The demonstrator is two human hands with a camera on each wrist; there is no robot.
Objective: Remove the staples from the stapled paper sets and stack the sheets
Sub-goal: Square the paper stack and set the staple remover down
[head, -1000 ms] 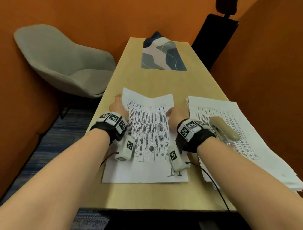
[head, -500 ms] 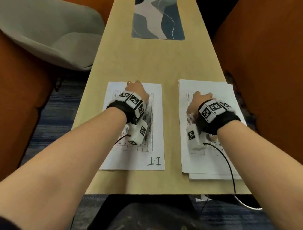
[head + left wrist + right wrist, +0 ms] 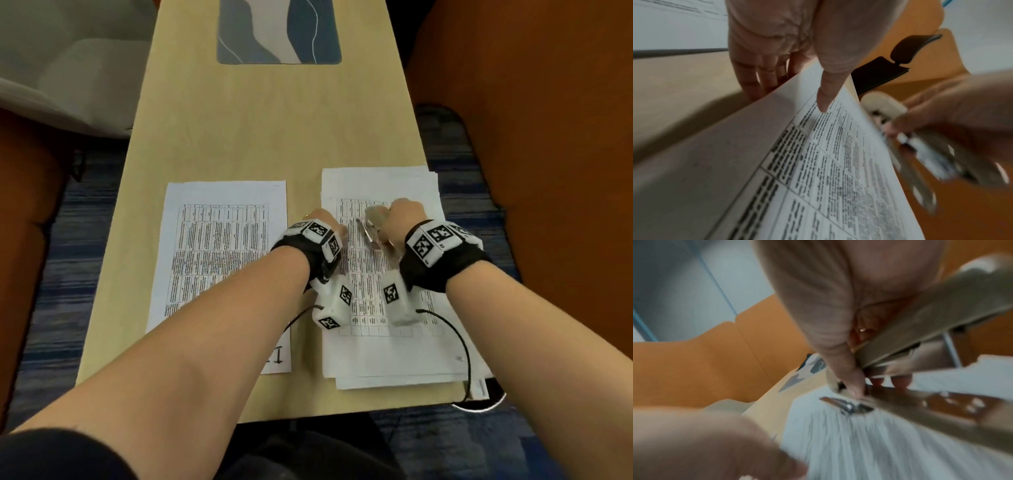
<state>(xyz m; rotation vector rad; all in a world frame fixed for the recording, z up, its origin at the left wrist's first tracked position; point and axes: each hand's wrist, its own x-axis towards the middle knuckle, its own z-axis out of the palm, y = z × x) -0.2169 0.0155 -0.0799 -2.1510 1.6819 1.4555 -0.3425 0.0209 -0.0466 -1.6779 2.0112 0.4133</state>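
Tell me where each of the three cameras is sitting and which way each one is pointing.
Head: worn on the head, looking forward and down at the table; both forearms, left hand and right hand show over the right paper stack.
Left wrist: looks along the left hand's fingers, which lift a printed sheet.
Right wrist: looks along the right hand's thumb gripping the stapler, blurred.
Shared: the stapler and the printed paper appear in all three.

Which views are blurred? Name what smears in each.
Head: mostly sharp, with soft table print on the stack. Left wrist: the sheet is readable; the right hand and stapler smear. Right wrist: worst, with the stapler and paper streaked.
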